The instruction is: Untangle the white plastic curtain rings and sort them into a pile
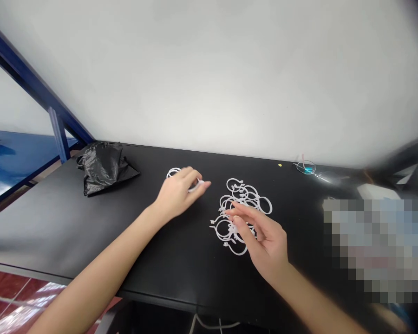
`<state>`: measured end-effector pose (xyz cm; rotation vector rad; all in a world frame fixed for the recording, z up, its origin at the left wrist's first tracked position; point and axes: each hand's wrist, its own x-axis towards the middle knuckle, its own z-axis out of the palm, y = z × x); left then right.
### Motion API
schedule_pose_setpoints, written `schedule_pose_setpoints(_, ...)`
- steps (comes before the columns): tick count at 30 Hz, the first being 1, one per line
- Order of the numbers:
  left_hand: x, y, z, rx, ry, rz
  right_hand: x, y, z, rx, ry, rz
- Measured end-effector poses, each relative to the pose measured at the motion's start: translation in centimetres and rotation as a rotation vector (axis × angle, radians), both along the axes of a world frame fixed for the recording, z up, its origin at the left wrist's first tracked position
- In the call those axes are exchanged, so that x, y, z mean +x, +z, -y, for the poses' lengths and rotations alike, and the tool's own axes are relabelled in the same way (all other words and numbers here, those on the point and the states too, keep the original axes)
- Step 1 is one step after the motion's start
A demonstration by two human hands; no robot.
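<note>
Left hand: the left hand (177,194) rested on the desk (55,222), fingers curled, pinching a white ring (195,186); a second ring (173,172) lay just behind it.
Right hand: the right hand (264,241) hovered, fingers loosely spread, over the pile of rings (242,204).
Handling: the rings looked light, thin, springy plastic, likely to tangle; best pinched singly at the rim.
Containers: a crumpled black bag (102,167) lay well apart; its contents were hidden.

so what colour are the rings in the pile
White, all of them; the rings show best in the head view, against the black table.
</note>
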<state>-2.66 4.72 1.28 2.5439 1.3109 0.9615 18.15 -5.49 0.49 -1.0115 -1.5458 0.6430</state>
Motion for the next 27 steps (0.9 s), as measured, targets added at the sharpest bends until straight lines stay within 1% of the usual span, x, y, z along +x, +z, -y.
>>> schedule_pose_setpoints(2,-1.6,-0.3,-1.8,0.016,0.106,-0.025,0.0,0.1,-0.1,0.024,-0.009,0.023)
schedule_pose_setpoints(4,-2.9,-1.0,-3.2,-0.020,0.174,-0.060,0.0,0.2,-0.1,0.051,-0.010,0.047)
schedule_pose_setpoints(6,-3.7,-1.8,-4.0,-0.055,0.191,-0.091,0.0,0.3,-0.2,0.070,-0.007,0.065)
schedule_pose_setpoints(9,-3.8,-2.7,-4.4,-0.074,0.177,-0.117,0.1,0.4,-0.2,0.087,-0.004,0.084)
schedule_pose_setpoints(12,-3.7,-3.1,-4.5,-0.077,0.154,-0.109,0.2,0.4,-0.3,0.096,-0.020,0.091)
schedule_pose_setpoints(15,-3.7,-3.1,-4.6,-0.061,0.145,-0.105,0.3,0.4,-0.4,0.092,-0.038,0.093)
schedule_pose_setpoints(17,-3.8,-3.0,-4.5,-0.047,0.149,-0.121,0.4,0.4,-0.4,0.096,-0.048,0.101)
schedule_pose_setpoints(20,-3.7,-2.8,-4.2,-0.027,0.190,-0.163,0.8,0.6,-0.6,0.138,-0.071,0.111)
schedule_pose_setpoints(23,-3.2,-2.3,-3.5,0.002,0.202,-0.176,1.3,0.8,-0.8,0.168,-0.138,0.085)
schedule_pose_setpoints(25,-2.4,-2.0,-2.9,0.020,0.158,-0.157,1.6,1.0,-0.9,0.180,-0.181,0.052)
schedule_pose_setpoints(27,-1.3,-1.5,-2.0,0.028,0.053,-0.141,1.7,1.1,-0.9,0.200,-0.195,0.029)
